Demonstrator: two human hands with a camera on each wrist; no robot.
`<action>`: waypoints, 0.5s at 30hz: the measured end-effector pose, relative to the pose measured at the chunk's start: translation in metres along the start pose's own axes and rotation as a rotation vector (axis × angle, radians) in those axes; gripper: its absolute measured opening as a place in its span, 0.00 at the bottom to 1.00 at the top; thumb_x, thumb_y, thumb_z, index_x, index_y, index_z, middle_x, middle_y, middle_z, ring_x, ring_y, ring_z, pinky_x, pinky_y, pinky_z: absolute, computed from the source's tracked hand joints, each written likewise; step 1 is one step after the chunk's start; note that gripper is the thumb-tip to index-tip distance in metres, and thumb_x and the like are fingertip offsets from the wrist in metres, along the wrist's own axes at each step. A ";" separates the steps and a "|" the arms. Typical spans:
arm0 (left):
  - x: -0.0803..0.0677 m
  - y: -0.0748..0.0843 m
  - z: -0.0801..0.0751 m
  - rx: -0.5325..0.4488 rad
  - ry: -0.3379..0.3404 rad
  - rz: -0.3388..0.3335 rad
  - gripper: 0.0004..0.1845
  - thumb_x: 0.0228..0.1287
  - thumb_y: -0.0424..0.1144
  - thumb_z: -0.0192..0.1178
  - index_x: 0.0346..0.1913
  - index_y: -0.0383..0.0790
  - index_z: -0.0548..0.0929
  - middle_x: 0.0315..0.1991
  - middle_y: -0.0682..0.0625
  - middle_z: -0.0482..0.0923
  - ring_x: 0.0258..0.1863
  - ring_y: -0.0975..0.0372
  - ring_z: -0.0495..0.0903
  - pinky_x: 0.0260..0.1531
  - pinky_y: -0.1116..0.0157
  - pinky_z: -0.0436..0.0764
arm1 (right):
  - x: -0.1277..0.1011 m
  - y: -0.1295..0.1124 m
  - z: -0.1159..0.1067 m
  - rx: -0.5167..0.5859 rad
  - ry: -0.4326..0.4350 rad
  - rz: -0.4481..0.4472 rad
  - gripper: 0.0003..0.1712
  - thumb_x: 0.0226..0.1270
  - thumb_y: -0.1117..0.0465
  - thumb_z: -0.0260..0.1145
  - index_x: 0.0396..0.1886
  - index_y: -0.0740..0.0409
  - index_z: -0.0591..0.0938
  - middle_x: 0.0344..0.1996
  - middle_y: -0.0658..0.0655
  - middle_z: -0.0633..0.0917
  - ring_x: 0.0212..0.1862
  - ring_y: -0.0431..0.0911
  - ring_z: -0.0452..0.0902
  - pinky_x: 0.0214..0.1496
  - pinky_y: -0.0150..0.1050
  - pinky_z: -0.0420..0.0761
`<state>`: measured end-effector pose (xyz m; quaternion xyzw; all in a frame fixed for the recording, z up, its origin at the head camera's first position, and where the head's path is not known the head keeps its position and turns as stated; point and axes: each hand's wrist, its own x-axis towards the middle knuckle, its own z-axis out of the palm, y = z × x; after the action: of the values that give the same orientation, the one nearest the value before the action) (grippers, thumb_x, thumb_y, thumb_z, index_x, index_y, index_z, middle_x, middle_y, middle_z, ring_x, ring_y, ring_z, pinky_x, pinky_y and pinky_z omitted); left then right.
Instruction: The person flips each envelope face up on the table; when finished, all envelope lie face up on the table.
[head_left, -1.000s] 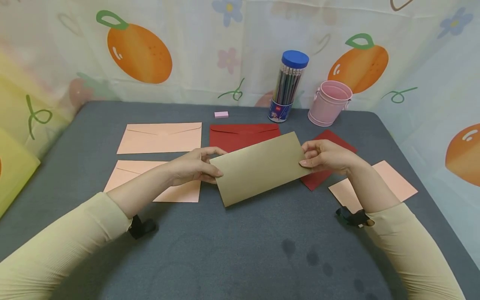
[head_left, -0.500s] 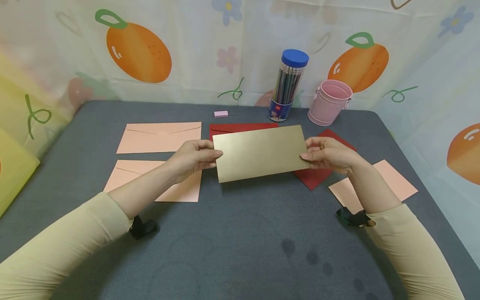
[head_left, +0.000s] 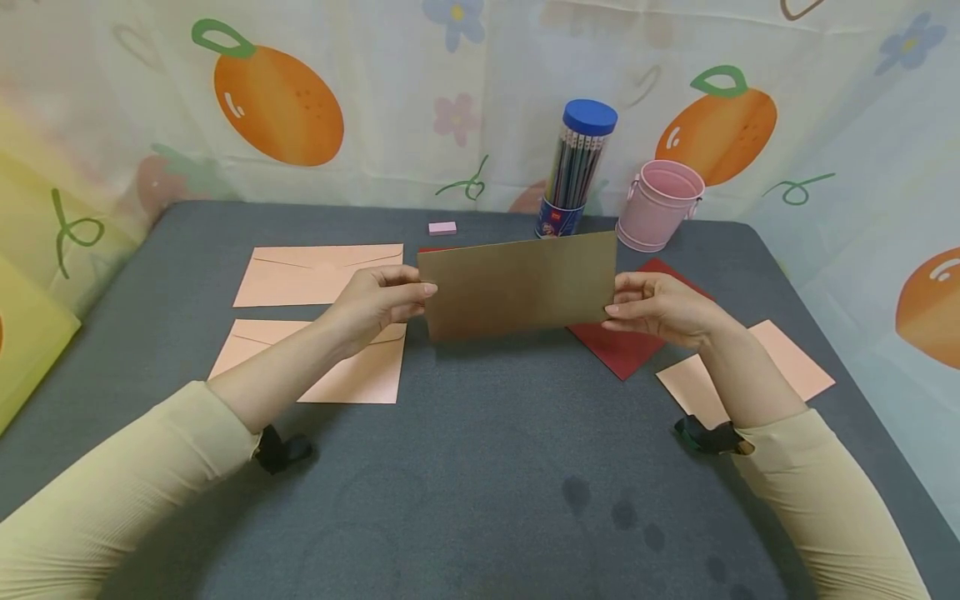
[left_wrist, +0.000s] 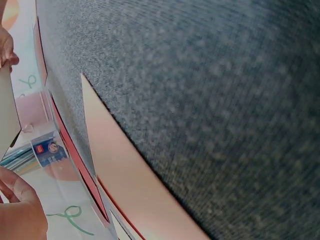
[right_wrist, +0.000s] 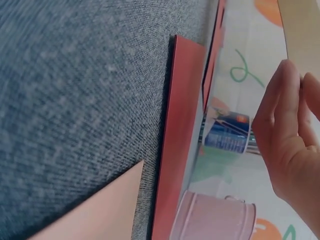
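While a grey felt-covered table (head_left: 480,467) lies beneath everything, a gold envelope (head_left: 519,285) is held above its middle, tipped nearly upright, its plain back turned toward the camera. It is pinched at its short ends: the left hand (head_left: 378,302) grips one edge with curled fingers and thumb, the right hand (head_left: 654,307) the other. The step in hand is judged to be the turning over of the envelope; a steady, even grip at both ends would be called for next. Smooth, matte peach envelopes (head_left: 321,274) and a dark red envelope (head_left: 633,350) lie flat nearby. Behind, a pink metal bucket (head_left: 660,206), a clear pencil tube (head_left: 576,171) with a blue lid and a small pink eraser (head_left: 442,227) are seen.
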<state>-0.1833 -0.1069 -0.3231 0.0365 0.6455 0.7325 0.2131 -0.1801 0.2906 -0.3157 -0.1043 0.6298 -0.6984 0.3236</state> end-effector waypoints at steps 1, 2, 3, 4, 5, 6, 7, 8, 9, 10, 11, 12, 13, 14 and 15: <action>0.000 0.001 0.000 -0.001 0.003 -0.001 0.11 0.66 0.29 0.60 0.30 0.49 0.82 0.31 0.61 0.81 0.34 0.70 0.80 0.42 0.75 0.83 | 0.000 0.000 0.000 -0.002 -0.011 -0.010 0.15 0.71 0.76 0.54 0.46 0.56 0.81 0.40 0.51 0.88 0.44 0.42 0.86 0.55 0.37 0.85; 0.000 0.001 -0.001 0.000 0.005 -0.001 0.12 0.66 0.28 0.60 0.29 0.50 0.82 0.31 0.61 0.82 0.35 0.70 0.81 0.43 0.75 0.83 | -0.001 0.000 0.000 -0.009 -0.017 -0.015 0.14 0.71 0.76 0.55 0.45 0.57 0.81 0.39 0.51 0.88 0.44 0.42 0.86 0.55 0.37 0.85; -0.001 0.002 -0.001 -0.004 0.007 -0.002 0.13 0.66 0.28 0.60 0.29 0.51 0.83 0.31 0.61 0.83 0.36 0.70 0.82 0.43 0.75 0.83 | -0.001 0.000 0.000 -0.010 -0.021 -0.018 0.13 0.71 0.75 0.55 0.44 0.57 0.82 0.38 0.51 0.87 0.44 0.42 0.87 0.55 0.37 0.85; -0.001 0.002 -0.002 -0.002 0.008 -0.001 0.13 0.65 0.28 0.59 0.29 0.51 0.83 0.31 0.62 0.83 0.36 0.70 0.82 0.43 0.75 0.83 | -0.001 0.000 0.000 -0.012 -0.023 -0.019 0.12 0.72 0.74 0.55 0.42 0.58 0.82 0.36 0.50 0.87 0.43 0.42 0.87 0.55 0.37 0.85; -0.001 0.003 -0.002 -0.001 0.008 -0.002 0.14 0.65 0.27 0.59 0.29 0.51 0.83 0.30 0.61 0.83 0.36 0.70 0.82 0.43 0.75 0.82 | -0.002 0.000 0.000 -0.016 -0.024 -0.020 0.12 0.72 0.74 0.55 0.41 0.58 0.83 0.35 0.50 0.86 0.43 0.41 0.87 0.55 0.37 0.85; -0.001 0.003 -0.002 0.007 0.005 0.000 0.14 0.65 0.28 0.59 0.29 0.52 0.83 0.31 0.61 0.83 0.37 0.69 0.83 0.43 0.75 0.82 | -0.002 0.000 0.000 -0.017 -0.024 -0.020 0.12 0.73 0.74 0.54 0.39 0.58 0.83 0.34 0.50 0.86 0.42 0.41 0.87 0.55 0.36 0.85; -0.002 0.003 -0.003 0.024 0.006 0.002 0.13 0.65 0.28 0.59 0.29 0.52 0.83 0.32 0.62 0.82 0.37 0.69 0.83 0.44 0.74 0.82 | -0.002 -0.001 0.000 -0.019 -0.023 -0.020 0.13 0.73 0.73 0.54 0.38 0.58 0.83 0.33 0.50 0.86 0.42 0.41 0.87 0.55 0.36 0.84; -0.002 0.004 -0.003 0.040 0.007 0.004 0.13 0.65 0.28 0.60 0.29 0.52 0.83 0.33 0.62 0.82 0.37 0.69 0.83 0.45 0.74 0.81 | -0.002 -0.001 0.000 -0.020 -0.021 -0.020 0.14 0.73 0.73 0.54 0.39 0.58 0.84 0.34 0.50 0.86 0.43 0.41 0.87 0.56 0.36 0.84; -0.002 0.004 -0.003 0.062 0.009 0.007 0.13 0.64 0.29 0.60 0.29 0.53 0.83 0.35 0.63 0.81 0.37 0.68 0.83 0.45 0.74 0.81 | -0.001 -0.001 0.000 -0.018 -0.020 -0.018 0.15 0.74 0.73 0.53 0.40 0.57 0.85 0.36 0.49 0.87 0.45 0.42 0.87 0.56 0.36 0.84; -0.003 0.004 -0.003 0.085 0.012 0.010 0.12 0.64 0.30 0.61 0.29 0.53 0.83 0.35 0.63 0.80 0.36 0.68 0.82 0.45 0.73 0.81 | -0.001 -0.001 0.000 -0.011 -0.017 -0.015 0.16 0.74 0.73 0.52 0.42 0.57 0.86 0.38 0.49 0.88 0.46 0.42 0.87 0.56 0.36 0.84; -0.003 0.004 -0.004 0.107 0.007 0.016 0.12 0.64 0.30 0.61 0.29 0.54 0.83 0.35 0.63 0.80 0.36 0.68 0.82 0.45 0.72 0.81 | -0.001 -0.001 0.000 0.001 -0.014 -0.013 0.17 0.74 0.73 0.52 0.44 0.56 0.86 0.41 0.49 0.88 0.48 0.43 0.87 0.56 0.36 0.84; -0.003 0.004 -0.004 0.119 0.005 0.020 0.11 0.63 0.31 0.62 0.29 0.53 0.83 0.34 0.63 0.80 0.34 0.68 0.82 0.44 0.72 0.81 | 0.000 -0.001 0.000 0.021 -0.016 -0.011 0.18 0.75 0.73 0.51 0.45 0.55 0.86 0.43 0.49 0.89 0.49 0.43 0.87 0.57 0.36 0.84; -0.004 0.003 -0.005 0.126 0.000 0.021 0.10 0.63 0.31 0.62 0.29 0.53 0.83 0.33 0.63 0.81 0.32 0.68 0.82 0.42 0.72 0.81 | 0.000 -0.001 0.000 0.042 -0.020 -0.007 0.19 0.75 0.73 0.50 0.46 0.54 0.86 0.45 0.50 0.89 0.51 0.44 0.87 0.57 0.37 0.84; -0.004 0.003 -0.006 0.123 -0.012 0.027 0.10 0.63 0.31 0.63 0.29 0.52 0.83 0.31 0.62 0.82 0.30 0.68 0.81 0.40 0.72 0.81 | 0.001 0.000 0.000 0.064 -0.024 -0.002 0.20 0.76 0.72 0.49 0.48 0.53 0.86 0.47 0.50 0.89 0.52 0.44 0.87 0.57 0.37 0.84; -0.004 0.003 -0.006 0.119 -0.025 0.033 0.08 0.62 0.31 0.64 0.30 0.50 0.84 0.29 0.61 0.82 0.28 0.68 0.81 0.38 0.71 0.82 | 0.001 0.000 0.000 0.083 -0.029 0.003 0.21 0.76 0.72 0.49 0.49 0.52 0.86 0.48 0.50 0.89 0.52 0.44 0.87 0.57 0.37 0.84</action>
<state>-0.1824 -0.1142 -0.3204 0.0689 0.6846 0.6957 0.2065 -0.1809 0.2904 -0.3160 -0.1000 0.5956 -0.7219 0.3378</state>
